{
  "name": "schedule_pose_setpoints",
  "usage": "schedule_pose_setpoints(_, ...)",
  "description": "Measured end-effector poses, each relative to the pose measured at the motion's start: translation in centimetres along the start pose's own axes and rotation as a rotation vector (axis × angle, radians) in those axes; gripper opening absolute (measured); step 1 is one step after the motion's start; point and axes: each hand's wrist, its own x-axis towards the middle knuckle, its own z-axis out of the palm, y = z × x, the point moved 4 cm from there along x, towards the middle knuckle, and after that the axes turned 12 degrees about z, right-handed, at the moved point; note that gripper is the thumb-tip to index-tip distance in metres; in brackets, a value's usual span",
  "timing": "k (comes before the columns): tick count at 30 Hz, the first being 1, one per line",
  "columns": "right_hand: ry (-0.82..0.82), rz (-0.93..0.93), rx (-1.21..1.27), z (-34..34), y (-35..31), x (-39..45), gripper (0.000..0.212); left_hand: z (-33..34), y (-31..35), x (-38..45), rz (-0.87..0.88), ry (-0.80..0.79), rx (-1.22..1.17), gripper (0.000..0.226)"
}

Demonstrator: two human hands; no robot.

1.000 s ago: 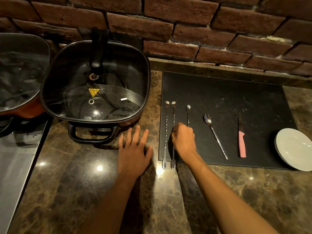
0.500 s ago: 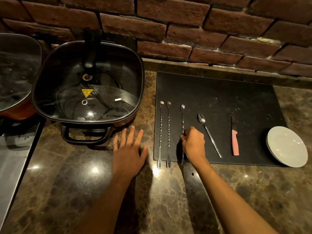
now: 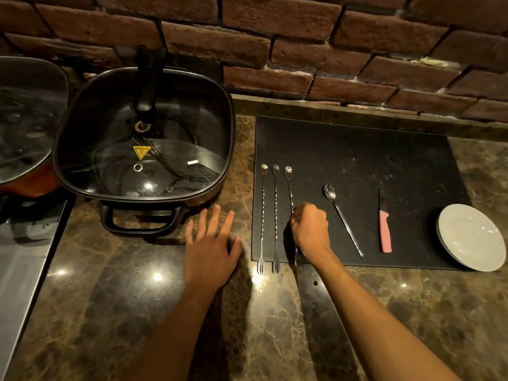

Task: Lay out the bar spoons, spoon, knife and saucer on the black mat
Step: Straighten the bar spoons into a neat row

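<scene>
A black mat (image 3: 357,160) lies on the marble counter. Two twisted bar spoons (image 3: 262,215) (image 3: 275,215) lie side by side along its left edge, fork ends over the front edge. A third bar spoon (image 3: 290,191) lies just right of them, and my right hand (image 3: 310,229) is closed on its middle. Further right lie a plain spoon (image 3: 342,215), a knife with a pink handle (image 3: 384,229), and a white saucer (image 3: 467,237) overhanging the mat's right corner. My left hand (image 3: 211,243) rests flat on the counter, fingers spread, left of the mat.
A square black electric pan (image 3: 145,138) with a glass lid and front handle stands left of the mat. Another lidded pan (image 3: 24,119) sits at the far left above a steel surface (image 3: 19,257). A brick wall (image 3: 302,50) runs behind.
My right hand went from the second bar spoon to the third one and shifted it left, closer to the other two. My left hand stayed flat on the counter.
</scene>
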Motion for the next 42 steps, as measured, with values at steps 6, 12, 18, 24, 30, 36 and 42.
schedule_pose_setpoints(6, 0.005, -0.028, 0.002, 0.34, -0.81, -0.28, 0.010, 0.10, -0.05, -0.06, 0.003, -0.007, -0.011, 0.066)
schedule_pose_setpoints(12, 0.008, -0.041, 0.002, 0.36, -0.70, -0.43, 0.011, 0.14, -0.05, -0.07, 0.016, 0.006, 0.006, 0.066)
schedule_pose_setpoints(18, 0.008, -0.035, 0.001, 0.34, -0.77, -0.50, 0.012, 0.28, -0.09, -0.07, 0.018, 0.012, -0.003, 0.066)
schedule_pose_setpoints(24, 0.018, -0.034, 0.011, 0.40, -0.78, -0.54, 0.012, 0.22, -0.07, -0.01, 0.014, 0.014, -0.001, 0.066)
schedule_pose_setpoints(30, 0.021, -0.035, 0.008, 0.45, -0.72, -0.45, 0.014, 0.21, -0.06, -0.12, 0.016, 0.006, -0.003, 0.066)
schedule_pose_setpoints(36, 0.026, -0.035, 0.004, 0.67, -0.68, -0.50, 0.015, 0.13, -0.05, -0.15, 0.016, 0.008, -0.010, 0.066)
schedule_pose_setpoints(42, 0.036, -0.047, 0.016, 0.70, -0.56, -0.43, 0.017, 0.04, 0.08, -0.15, 0.018, 0.016, -0.004, 0.065)
